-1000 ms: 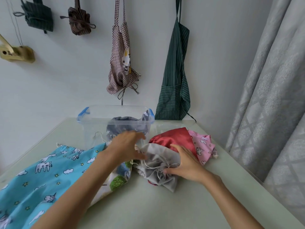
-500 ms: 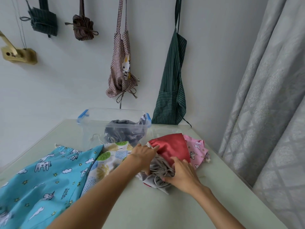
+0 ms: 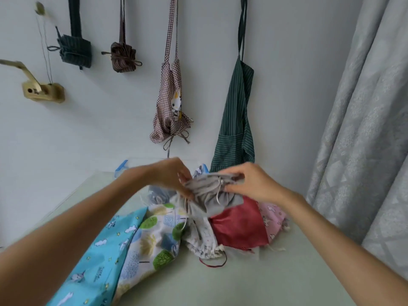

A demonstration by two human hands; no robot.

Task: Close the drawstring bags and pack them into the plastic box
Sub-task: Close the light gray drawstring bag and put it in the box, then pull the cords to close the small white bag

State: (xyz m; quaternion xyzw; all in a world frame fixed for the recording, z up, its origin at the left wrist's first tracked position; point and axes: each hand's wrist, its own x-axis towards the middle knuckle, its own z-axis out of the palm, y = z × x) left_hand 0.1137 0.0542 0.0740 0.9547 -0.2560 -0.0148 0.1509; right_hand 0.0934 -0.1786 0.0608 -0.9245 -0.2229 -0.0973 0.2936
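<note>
A: Where is the grey bag [image 3: 212, 195] right now?

B: Lifted off the tabletop [image 3: 254, 281], held between both hands, above the red bag [image 3: 239, 226] and the leafy one [image 3: 154, 237]. It hangs in front of the box [image 3: 121, 168], which is mostly hidden behind the arms.

A: And the hands?

B: The left hand [image 3: 170, 175] pinches the bag's left end; the right hand [image 3: 254, 182] grips the right end, fingers curled over the gathered cloth. A white cord [image 3: 218, 191] dangles near the right fingers.

A: So which way does it run?

B: Its long axis lies roughly left to right, spanning hand to hand. The mouth seems bunched on the right side, though blur makes that uncertain.

A: What does the next move turn on?

B: I judge the box sits just beyond and slightly left of the bag, so the left hand is nearer to it. The bag would go forward and down once the cord is drawn.

A: Others waiting?

B: Blue [image 3: 95, 261], leafy, white [image 3: 203, 239], red and pink [image 3: 273, 219] bags lie on the tabletop.
</note>
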